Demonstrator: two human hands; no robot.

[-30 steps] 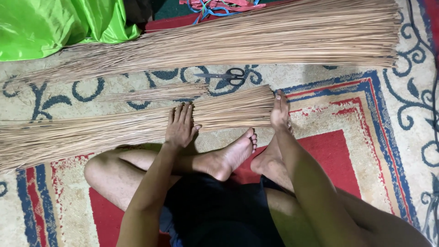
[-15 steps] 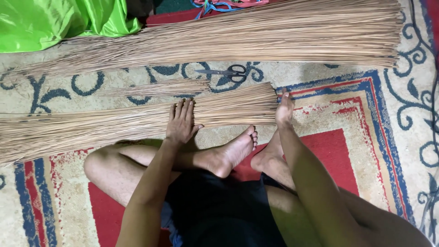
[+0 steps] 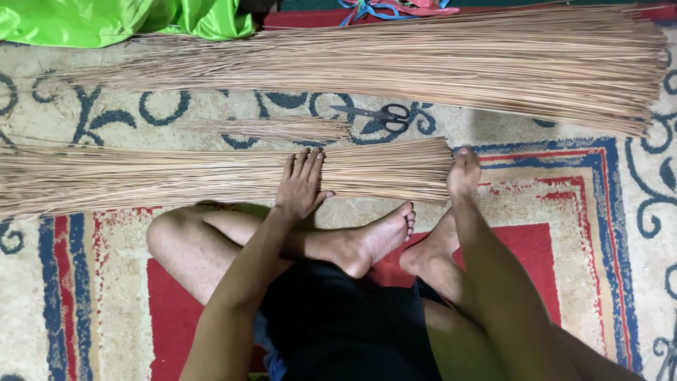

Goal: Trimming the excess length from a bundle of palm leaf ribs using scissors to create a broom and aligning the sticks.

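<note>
The near bundle of sticks (image 3: pixel 211 176) runs off the left edge of the rug (image 3: pixel 599 212), so its thin end is cut off. The left hand (image 3: pixel 302 185) lies flat on its middle, fingers spread narrow, gripping nothing. The right hand (image 3: pixel 463 173) cups the squared-off butt end; its fingertips are hidden behind the sticks. There are three lots of sticks: this one, a small loose bunch (image 3: pixel 275 128) just beyond, and a big pile (image 3: pixel 437 60) near the far edge. One pair of scissors (image 3: pixel 377 115) lies between. A green sheet (image 3: pixel 106 20) is cropped at the far left corner.
</note>
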